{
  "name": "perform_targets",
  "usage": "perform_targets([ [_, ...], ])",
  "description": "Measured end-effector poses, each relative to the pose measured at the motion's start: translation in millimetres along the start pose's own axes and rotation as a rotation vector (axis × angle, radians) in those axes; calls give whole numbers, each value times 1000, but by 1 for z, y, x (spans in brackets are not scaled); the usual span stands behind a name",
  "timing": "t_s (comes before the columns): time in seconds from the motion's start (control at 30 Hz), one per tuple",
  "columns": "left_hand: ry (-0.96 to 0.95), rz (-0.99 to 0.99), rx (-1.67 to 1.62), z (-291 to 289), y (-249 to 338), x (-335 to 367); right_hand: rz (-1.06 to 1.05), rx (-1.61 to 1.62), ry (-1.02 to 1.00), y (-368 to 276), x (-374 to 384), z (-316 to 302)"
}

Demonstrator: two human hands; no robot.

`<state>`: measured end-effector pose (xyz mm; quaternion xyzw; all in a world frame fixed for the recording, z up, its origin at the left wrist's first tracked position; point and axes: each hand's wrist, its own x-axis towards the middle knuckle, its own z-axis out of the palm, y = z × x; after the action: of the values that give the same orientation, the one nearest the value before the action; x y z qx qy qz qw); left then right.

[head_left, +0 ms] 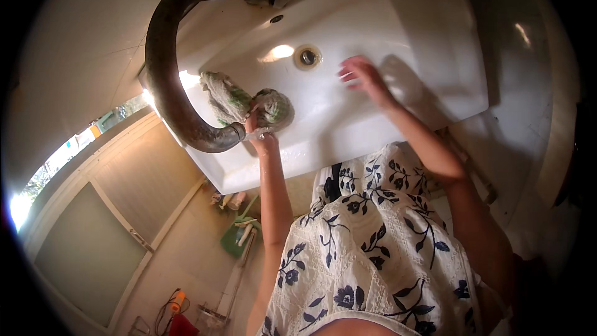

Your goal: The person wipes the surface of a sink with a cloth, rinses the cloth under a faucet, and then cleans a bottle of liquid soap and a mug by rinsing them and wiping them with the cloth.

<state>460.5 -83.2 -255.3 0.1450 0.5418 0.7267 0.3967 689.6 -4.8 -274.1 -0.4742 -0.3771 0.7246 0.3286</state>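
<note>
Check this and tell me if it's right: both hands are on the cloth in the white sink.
Not quite: only the left hand is on the cloth in the white sink. The head view shows the right hand apart from it, off to the right.

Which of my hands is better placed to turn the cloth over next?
Left, most likely: your left hand is on the cloth, close to the faucet's outlet, while your right hand hovers over the sink, apart from the cloth.
</note>
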Motion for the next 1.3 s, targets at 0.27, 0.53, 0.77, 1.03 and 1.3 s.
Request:
perform_targets([
  [0.27, -90, 189, 587, 18, -12, -17, 266, 393, -145, 0, 11, 120],
  [0.53, -82, 195, 588, 16, -7, 0, -227, -462, 123, 3, 25, 150],
  [0.77, -162, -73, 344, 24, -12, -19, -191, -223, 3, 17, 22, 98],
  [1.03, -336, -110, 109, 24, 23, -7, -112, -295, -28, 27, 30, 62],
  [1.3, -961, -546, 143, 0, 55, 19, -1170, -811, -502, -65, 44, 84],
])
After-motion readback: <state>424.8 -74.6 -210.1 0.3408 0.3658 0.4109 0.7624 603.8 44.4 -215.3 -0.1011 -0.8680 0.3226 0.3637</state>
